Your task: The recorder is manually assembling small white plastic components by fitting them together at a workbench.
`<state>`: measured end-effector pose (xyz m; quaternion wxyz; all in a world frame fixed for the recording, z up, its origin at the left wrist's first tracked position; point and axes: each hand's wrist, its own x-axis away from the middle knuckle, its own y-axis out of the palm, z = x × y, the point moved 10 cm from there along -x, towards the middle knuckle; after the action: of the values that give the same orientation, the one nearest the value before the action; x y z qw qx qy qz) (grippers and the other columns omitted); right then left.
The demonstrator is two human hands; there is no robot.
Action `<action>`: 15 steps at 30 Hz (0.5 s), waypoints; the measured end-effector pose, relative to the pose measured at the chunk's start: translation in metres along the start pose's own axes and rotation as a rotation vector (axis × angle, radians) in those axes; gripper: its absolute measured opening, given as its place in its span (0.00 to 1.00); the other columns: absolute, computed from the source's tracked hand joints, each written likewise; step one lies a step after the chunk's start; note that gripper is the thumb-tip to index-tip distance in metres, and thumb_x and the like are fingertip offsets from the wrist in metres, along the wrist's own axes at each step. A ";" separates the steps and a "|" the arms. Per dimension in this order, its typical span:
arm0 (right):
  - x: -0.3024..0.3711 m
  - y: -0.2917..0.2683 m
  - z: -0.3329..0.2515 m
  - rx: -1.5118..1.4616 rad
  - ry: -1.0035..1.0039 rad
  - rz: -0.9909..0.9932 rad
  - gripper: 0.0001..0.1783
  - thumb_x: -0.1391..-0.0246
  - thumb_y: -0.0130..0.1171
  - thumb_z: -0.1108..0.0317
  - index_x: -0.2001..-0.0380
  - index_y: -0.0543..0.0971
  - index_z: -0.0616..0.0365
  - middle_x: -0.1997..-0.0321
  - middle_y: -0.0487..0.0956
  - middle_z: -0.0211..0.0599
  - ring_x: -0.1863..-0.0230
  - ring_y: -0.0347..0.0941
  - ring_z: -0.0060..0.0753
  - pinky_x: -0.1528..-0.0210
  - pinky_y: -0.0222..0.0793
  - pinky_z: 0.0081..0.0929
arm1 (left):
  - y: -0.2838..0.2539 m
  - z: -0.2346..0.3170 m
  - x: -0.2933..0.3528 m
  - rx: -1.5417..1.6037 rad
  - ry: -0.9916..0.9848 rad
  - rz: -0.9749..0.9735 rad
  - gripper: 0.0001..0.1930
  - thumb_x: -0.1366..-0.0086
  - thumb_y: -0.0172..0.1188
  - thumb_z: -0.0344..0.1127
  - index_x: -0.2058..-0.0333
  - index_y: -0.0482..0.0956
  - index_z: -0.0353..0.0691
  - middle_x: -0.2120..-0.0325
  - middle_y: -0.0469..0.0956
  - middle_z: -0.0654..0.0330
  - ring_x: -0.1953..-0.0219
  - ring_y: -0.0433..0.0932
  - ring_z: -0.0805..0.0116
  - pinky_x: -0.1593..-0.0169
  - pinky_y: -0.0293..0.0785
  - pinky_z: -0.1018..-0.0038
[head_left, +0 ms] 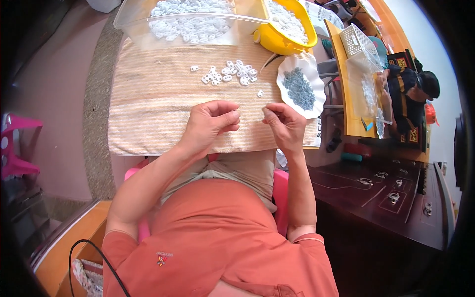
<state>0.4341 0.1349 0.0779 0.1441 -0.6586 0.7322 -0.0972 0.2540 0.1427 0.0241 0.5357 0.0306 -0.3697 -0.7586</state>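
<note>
My left hand (213,121) is closed in a pinch above the near part of the striped cloth (148,114). A short gap away, my right hand (286,126) pinches too, thumb against forefinger. Whatever lies between either set of fingertips is too small to make out. Beyond my hands lies a loose group of white oval plastic pieces with holes (240,72). Beside it sits a cluster of small white blocky pieces (213,76). One single white piece (260,93) rests just past my right fingertips. A scalloped white dish (319,94) holds many small grey-blue pieces (298,89).
A clear plastic bin (133,22) of white pieces stands at the far edge, with a yellow tub (282,47) beside it. A thin pointed tool (269,60) lies near the dish. At right, another person (415,89) sits by a yellow table (356,119). A pink stool (20,143) stands left.
</note>
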 end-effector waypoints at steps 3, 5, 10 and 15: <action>-0.002 0.028 -0.004 -0.241 0.071 -0.079 0.07 0.45 0.59 0.77 0.63 0.79 0.68 0.68 0.80 0.35 0.68 0.77 0.22 0.64 0.76 0.19 | 0.001 0.000 0.000 0.002 -0.003 -0.011 0.10 0.38 0.61 0.27 0.58 0.78 0.33 0.69 0.80 0.61 0.68 0.78 0.76 0.61 0.79 0.79; -0.004 0.037 -0.001 -0.295 0.072 -0.101 0.07 0.45 0.60 0.77 0.63 0.79 0.68 0.69 0.81 0.35 0.69 0.77 0.21 0.65 0.76 0.19 | 0.001 -0.001 0.000 -0.010 -0.010 -0.013 0.10 0.38 0.60 0.27 0.57 0.77 0.32 0.68 0.80 0.61 0.68 0.78 0.76 0.60 0.79 0.79; -0.003 0.050 0.007 -0.410 0.105 -0.145 0.07 0.46 0.61 0.77 0.63 0.80 0.68 0.68 0.81 0.35 0.69 0.77 0.21 0.65 0.77 0.19 | 0.010 0.001 0.000 0.043 -0.011 -0.094 0.12 0.37 0.58 0.26 0.55 0.76 0.31 0.63 0.80 0.57 0.64 0.79 0.74 0.57 0.79 0.78; -0.001 0.051 0.010 -0.462 0.130 -0.133 0.07 0.46 0.60 0.78 0.63 0.80 0.67 0.67 0.81 0.35 0.67 0.78 0.22 0.62 0.76 0.19 | 0.008 -0.002 -0.001 0.030 -0.015 -0.106 0.13 0.37 0.58 0.26 0.54 0.76 0.31 0.63 0.80 0.57 0.63 0.79 0.73 0.56 0.79 0.78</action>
<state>0.3896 0.1424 0.0511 -0.0644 -0.7132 0.6977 0.0214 0.2615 0.1409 0.0272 0.4914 0.0526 -0.3827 -0.7806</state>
